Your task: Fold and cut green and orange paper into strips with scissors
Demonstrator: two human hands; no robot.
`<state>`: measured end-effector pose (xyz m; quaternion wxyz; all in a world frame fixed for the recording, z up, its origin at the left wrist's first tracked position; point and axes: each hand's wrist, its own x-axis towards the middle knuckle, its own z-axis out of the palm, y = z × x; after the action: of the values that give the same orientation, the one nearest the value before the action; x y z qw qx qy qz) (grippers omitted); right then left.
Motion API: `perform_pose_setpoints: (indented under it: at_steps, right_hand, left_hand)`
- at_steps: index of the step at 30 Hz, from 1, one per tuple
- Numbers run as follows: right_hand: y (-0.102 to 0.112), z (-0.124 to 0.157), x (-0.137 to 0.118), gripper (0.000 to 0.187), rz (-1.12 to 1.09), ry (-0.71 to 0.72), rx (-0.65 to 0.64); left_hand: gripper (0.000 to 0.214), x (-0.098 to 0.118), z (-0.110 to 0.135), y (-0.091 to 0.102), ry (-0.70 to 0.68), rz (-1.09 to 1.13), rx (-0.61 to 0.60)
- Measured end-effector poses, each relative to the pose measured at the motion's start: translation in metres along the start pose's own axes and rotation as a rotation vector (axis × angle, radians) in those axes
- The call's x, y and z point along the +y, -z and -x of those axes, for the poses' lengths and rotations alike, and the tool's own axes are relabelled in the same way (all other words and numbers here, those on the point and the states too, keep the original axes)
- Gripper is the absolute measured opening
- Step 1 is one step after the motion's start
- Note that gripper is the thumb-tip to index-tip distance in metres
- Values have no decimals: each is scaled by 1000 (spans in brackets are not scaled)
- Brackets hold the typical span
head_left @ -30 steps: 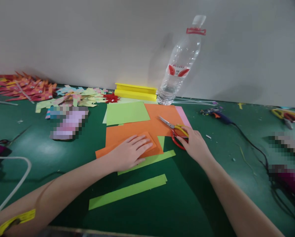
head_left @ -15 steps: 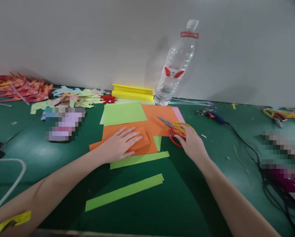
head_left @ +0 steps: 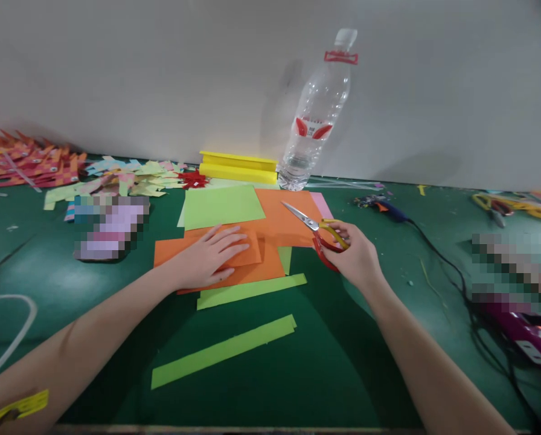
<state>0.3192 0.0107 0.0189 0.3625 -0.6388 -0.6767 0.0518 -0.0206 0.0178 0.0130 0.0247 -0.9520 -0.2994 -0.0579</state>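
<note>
My left hand lies flat, fingers stretched out, on a folded orange paper on the green table. My right hand is closed round the red and yellow handles of a pair of scissors, whose blades point up and left over a larger orange sheet. A light green sheet lies behind the left hand. Two light green strips lie nearer to me.
A clear plastic bottle stands by the wall beside a yellow paper stack. Coloured paper scraps and red-orange pieces fill the back left. A glue gun with a black cord lies at the right. A pink sheet shows under the orange.
My right hand has closed on the scissors and lifted them slightly. The folded orange paper has slid left under my left hand. The view has shifted a little.
</note>
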Motion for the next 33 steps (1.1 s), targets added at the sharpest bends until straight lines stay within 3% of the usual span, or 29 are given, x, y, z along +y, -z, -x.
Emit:
perform_pose_setpoints:
  at_steps: [3,6,10,13,24,28,33]
  right_hand:
    - [1,1,0,48,15,18,-55]
    - [5,2,2,51,80,130,-155]
    - [14,1,1,44,218,291,-321]
    - [22,1,-4,41,200,364,-431]
    - [28,5,-10,41,100,354,-651]
    - [25,7,-9,45,53,326,-698]
    - [23,10,-12,46,23,323,-711]
  left_hand:
    - [46,-4,-2,-5,11,3,11]
    - [45,-7,-3,-6,57,7,78]
    - [42,-8,-2,-6,102,33,133]
    - [39,-6,-1,-7,92,31,135]
    - [33,2,-6,-7,40,83,172]
    - [35,0,-6,-9,31,140,142]
    - [42,2,-11,-8,-91,307,68]
